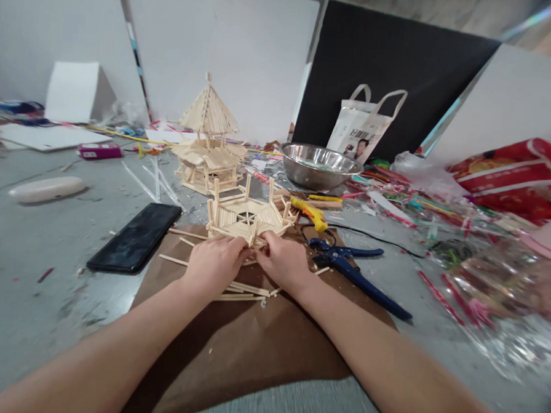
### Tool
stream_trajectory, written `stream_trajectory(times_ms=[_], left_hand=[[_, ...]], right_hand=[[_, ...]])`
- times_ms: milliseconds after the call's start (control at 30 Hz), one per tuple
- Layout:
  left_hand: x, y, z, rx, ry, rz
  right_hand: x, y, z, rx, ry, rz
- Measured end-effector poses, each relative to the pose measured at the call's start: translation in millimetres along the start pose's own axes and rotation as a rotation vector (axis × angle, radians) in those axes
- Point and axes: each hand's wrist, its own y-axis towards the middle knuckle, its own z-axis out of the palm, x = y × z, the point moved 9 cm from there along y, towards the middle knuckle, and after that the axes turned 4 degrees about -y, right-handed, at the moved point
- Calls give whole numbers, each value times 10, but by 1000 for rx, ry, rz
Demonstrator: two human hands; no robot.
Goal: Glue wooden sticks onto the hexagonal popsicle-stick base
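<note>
A hexagonal frame of wooden sticks [246, 215] stands on a brown paper sheet [249, 347]. My left hand [214, 266] and my right hand [284, 262] meet at its near edge, fingers pinched together on the sticks there. Loose wooden sticks [243, 289] lie under and beside both hands. A finished stick pavilion [207, 141] with a pointed roof stands behind the frame.
A black phone [136, 236] lies left of the paper. Blue-handled cutters [353, 269] and a yellow glue gun [309, 213] lie to the right. A steel bowl [319, 165], a white bag [363, 125] and plastic packets [485, 254] crowd the back right.
</note>
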Motion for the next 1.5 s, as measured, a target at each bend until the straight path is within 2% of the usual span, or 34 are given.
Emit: stream_trajectory(times_ms=[267, 567, 933, 1333, 1500], left_hand=[[39, 5, 30, 22, -56, -5], [108, 24, 95, 84, -75, -72], [109, 37, 89, 83, -72, -89], [92, 31, 95, 98, -84, -91], [85, 36, 101, 103, -93, -96]], right_hand=[[5, 4, 0, 27, 18, 14], [13, 3, 7, 29, 3, -1], [11, 2, 14, 16, 1, -11], [14, -4, 32, 80, 15, 18], [14, -5, 23, 68, -7, 18]])
